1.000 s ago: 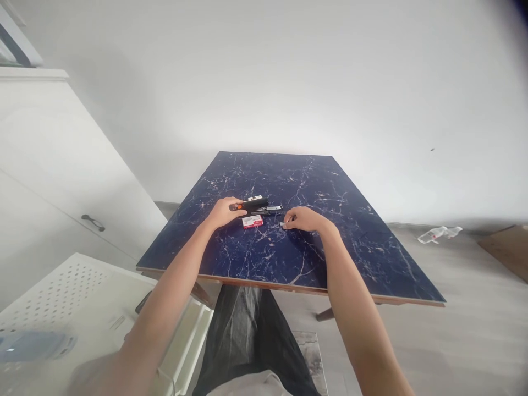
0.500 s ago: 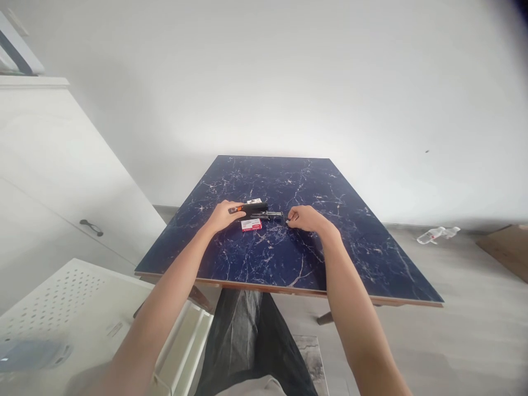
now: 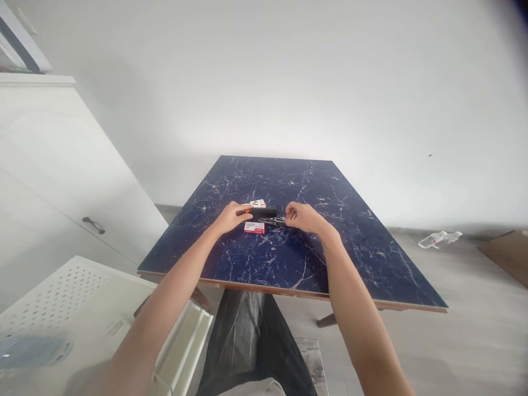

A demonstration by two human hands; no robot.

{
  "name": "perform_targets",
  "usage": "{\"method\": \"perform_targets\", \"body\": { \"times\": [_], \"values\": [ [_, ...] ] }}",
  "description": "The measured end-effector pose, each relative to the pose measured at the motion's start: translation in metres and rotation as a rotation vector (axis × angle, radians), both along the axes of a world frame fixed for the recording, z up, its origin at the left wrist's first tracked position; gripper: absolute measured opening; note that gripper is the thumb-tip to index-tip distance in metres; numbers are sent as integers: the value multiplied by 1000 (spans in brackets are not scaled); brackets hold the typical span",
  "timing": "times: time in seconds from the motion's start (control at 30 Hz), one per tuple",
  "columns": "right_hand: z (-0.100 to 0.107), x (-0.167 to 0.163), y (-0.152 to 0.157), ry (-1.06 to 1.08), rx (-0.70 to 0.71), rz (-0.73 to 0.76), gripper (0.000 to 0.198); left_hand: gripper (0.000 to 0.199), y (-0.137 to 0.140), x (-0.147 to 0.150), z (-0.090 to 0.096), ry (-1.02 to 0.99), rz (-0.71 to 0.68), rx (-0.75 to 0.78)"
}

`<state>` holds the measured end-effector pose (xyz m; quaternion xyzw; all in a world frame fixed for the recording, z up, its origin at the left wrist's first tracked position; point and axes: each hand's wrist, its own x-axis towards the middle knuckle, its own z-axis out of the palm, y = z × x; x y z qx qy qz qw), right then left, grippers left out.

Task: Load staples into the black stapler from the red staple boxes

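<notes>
A black stapler [image 3: 266,212] with an orange mark lies on the table, its top swung up from the metal staple channel [image 3: 275,220]. My left hand [image 3: 232,217] is closed around the stapler's rear end. At the channel's right end, my right hand [image 3: 303,216] is pinched on a small silvery piece that looks like a strip of staples, mostly hidden by the fingers. Just in front of the stapler rests a red and white small box [image 3: 254,227]. Behind it lies another small white box [image 3: 258,203], partly covered by the stapler.
The dark blue marble-patterned table [image 3: 264,264] stands against a white wall. To the left are a white cabinet [image 3: 53,165] and a perforated white surface [image 3: 82,286]. Clear plastic bottles [image 3: 439,238] and a cardboard piece [image 3: 507,253] lie on the floor at right.
My right hand's fingertips have come up to the end of the staple channel, from slightly apart. The stapler has shifted a little to the right; the view has moved slightly too.
</notes>
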<state>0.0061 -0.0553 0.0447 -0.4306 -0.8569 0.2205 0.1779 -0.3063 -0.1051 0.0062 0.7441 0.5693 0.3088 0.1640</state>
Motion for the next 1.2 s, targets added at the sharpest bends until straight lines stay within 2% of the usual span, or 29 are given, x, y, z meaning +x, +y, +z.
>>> {"method": "perform_targets", "body": {
  "times": [0.17, 0.5, 0.73, 0.83, 0.9, 0.97, 1.07, 1.13, 1.2],
  "values": [
    [-5, -11, 7, -23, -19, 58, 19, 42, 1, 2, -2, 1, -22, 29],
    [-2, -11, 7, -47, -44, 61, 23, 41, 0, 2, 1, 59, -31, 43],
    [-2, -13, 6, -50, -72, 66, 18, 44, -4, 6, 2, 71, -14, 37],
    [-1, -12, 4, -55, -67, 76, 17, 42, -2, 6, 9, 90, -15, 41],
    [0, -11, 2, -65, -53, 72, 16, 38, -6, 9, 20, 113, -12, 63],
    [0, -10, 1, -83, -41, 65, 13, 33, -22, 20, 33, 107, 41, 142],
    [-1, -11, -1, -107, -35, 72, 8, 29, -78, 52, 36, -15, 249, 395],
    [-2, -11, -2, -111, -24, 80, 6, 24, -130, 75, 17, -125, 386, 608],
    [-2, -12, -4, -108, -18, 81, 7, 19, -180, 88, -17, -210, 590, 861]
  ]
}}
